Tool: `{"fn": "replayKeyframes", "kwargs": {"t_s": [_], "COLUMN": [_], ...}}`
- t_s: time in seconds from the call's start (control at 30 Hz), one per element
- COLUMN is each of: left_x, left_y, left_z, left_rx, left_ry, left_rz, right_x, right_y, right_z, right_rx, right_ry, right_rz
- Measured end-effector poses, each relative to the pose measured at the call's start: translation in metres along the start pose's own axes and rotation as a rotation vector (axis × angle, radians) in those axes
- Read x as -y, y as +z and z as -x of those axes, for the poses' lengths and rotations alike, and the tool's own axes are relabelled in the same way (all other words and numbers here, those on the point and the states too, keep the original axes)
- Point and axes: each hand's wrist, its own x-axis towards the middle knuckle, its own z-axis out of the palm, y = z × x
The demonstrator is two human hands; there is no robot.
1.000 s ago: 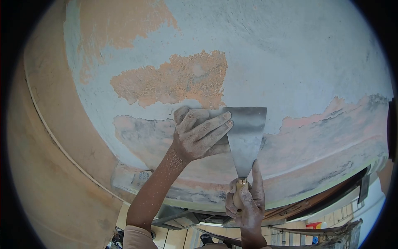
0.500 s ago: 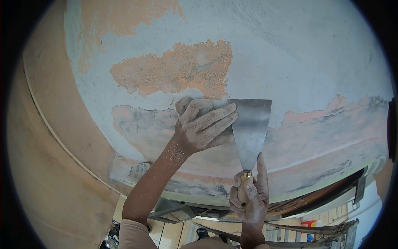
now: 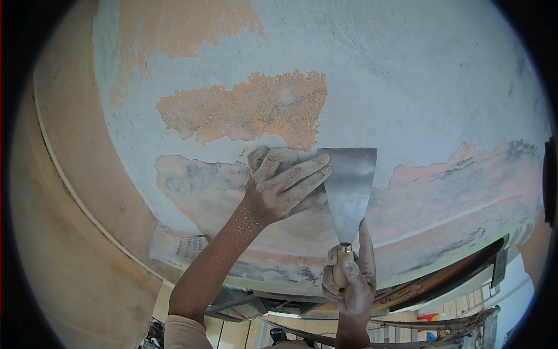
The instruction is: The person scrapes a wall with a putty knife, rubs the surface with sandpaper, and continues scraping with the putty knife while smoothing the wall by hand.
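A wide metal scraper (image 3: 350,189) with a short wooden handle stands nearly upright against the wall, blade edge at the top. My right hand (image 3: 354,276) is closed around its handle, with one finger stretched up along the lower blade. My left hand (image 3: 282,180), dusty and whitish, reaches in from the left. Two of its stretched fingers touch the blade's left edge, while the others are bent; its thumb is partly hidden. Above the left hand lies a rough orange patch (image 3: 250,110) of bare surface amid pale blue-white paint.
A pinkish-grey stripped band (image 3: 442,192) runs across the lower wall. At lower left a printed bag or sheet (image 3: 180,244) sits behind my forearm. Below are a dark-framed opening (image 3: 447,273), a ladder-like frame (image 3: 453,326) and tiled floor (image 3: 232,331).
The whole view has shifted slightly, so the orange patch and scraper sit a little lower. Both hands keep much the same places on the scraper.
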Motion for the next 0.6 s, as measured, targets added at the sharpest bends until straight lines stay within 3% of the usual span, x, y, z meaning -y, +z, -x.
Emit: {"fn": "replayKeyframes", "kwargs": {"t_s": [0.6], "left_x": [-0.001], "left_y": [-0.001], "left_z": [0.001], "left_rx": [-0.026], "left_ry": [-0.052], "left_rz": [0.022], "right_x": [-0.005], "right_y": [0.009], "right_z": [-0.006], "right_rx": [-0.003], "right_ry": [-0.040], "right_rz": [0.144]}}
